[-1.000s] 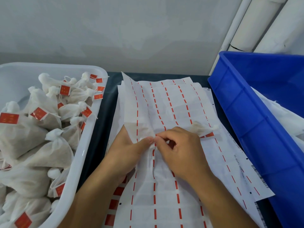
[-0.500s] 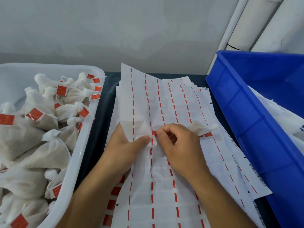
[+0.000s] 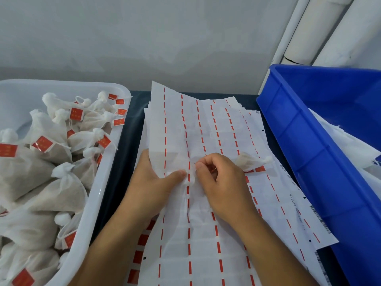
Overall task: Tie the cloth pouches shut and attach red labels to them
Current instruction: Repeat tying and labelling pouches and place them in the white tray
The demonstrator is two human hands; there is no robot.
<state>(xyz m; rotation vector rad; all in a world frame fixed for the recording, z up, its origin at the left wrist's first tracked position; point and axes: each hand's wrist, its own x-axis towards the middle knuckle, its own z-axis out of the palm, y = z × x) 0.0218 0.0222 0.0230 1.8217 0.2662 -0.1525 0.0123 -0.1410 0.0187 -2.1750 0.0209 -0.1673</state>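
Observation:
A stack of white label backing sheets [image 3: 206, 131] with red dashed strips lies in the middle of the dark table. My left hand [image 3: 156, 182] pinches the top sheet at a crease, thumb on top. My right hand [image 3: 220, 182] is curled beside it, fingertips pinching at the same crease; a sliver of red shows under its fingers. A small tied cloth pouch [image 3: 250, 161] lies on the sheets just right of my right hand. A white tray [image 3: 103, 193] on the left holds several tied pouches with red labels [image 3: 42, 143].
A blue plastic bin [image 3: 309, 162] stands on the right with white cloth in it, its wall close to the sheets. A grey wall runs behind the table. White pipes [image 3: 321, 29] rise at the back right.
Both hands have stayed together at the crease, the sheet bunching a little more between them. The view has shifted slightly.

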